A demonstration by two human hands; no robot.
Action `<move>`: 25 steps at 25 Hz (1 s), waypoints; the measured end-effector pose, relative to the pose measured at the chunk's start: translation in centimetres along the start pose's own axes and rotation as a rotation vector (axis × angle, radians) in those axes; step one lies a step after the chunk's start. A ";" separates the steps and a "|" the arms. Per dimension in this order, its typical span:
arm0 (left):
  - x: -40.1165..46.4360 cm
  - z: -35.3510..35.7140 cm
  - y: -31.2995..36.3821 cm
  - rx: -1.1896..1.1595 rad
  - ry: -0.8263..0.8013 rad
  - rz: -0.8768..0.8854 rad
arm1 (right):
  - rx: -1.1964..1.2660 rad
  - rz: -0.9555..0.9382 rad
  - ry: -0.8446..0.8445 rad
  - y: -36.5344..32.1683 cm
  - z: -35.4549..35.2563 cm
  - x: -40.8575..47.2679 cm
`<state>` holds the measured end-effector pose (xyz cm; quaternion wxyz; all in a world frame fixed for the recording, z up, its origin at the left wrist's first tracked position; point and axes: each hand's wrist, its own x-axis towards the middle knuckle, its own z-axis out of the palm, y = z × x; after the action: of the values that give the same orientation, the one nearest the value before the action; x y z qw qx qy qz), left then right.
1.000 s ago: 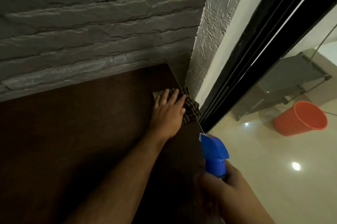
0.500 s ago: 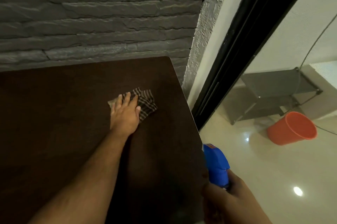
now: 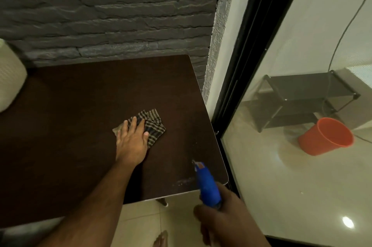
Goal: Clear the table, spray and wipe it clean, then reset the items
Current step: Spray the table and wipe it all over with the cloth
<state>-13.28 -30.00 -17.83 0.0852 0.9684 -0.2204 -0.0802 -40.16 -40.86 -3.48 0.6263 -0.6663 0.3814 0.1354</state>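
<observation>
Spray bottle (image 3: 207, 188) body hidden by right hand (image 3: 223, 220)

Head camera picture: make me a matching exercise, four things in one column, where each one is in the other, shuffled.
Things:
1. checked cloth
2. blue spray bottle
3. orange bucket
4. white ribbed container

Places:
A. on the floor beyond the glass
B. at the table's left edge
C. under the left hand, flat on the table
D. held in the right hand

Pairs: 1-C, 2-D, 3-A, 4-B
</observation>
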 end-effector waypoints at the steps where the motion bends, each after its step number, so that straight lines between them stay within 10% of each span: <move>1: -0.6 0.0 -0.1 0.001 0.001 -0.006 | 0.051 0.012 0.010 0.1 -0.4 -0.2; 11: -1.7 -0.1 0.3 -0.033 -0.033 -0.040 | 0.039 0.098 -0.028 3.4 -0.8 -1.7; 16: -7.3 0.8 0.0 -0.055 0.009 0.021 | -0.338 0.145 0.044 5.2 4.5 -0.6; 25: -11.8 1.4 5.0 -0.097 -0.071 0.064 | 0.142 0.006 -0.012 1.8 -3.2 -0.9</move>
<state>-26.14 -29.42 -16.76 0.1266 0.9521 -0.2501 -0.1222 -42.90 -43.41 -3.61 0.6737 -0.6183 0.3884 0.1140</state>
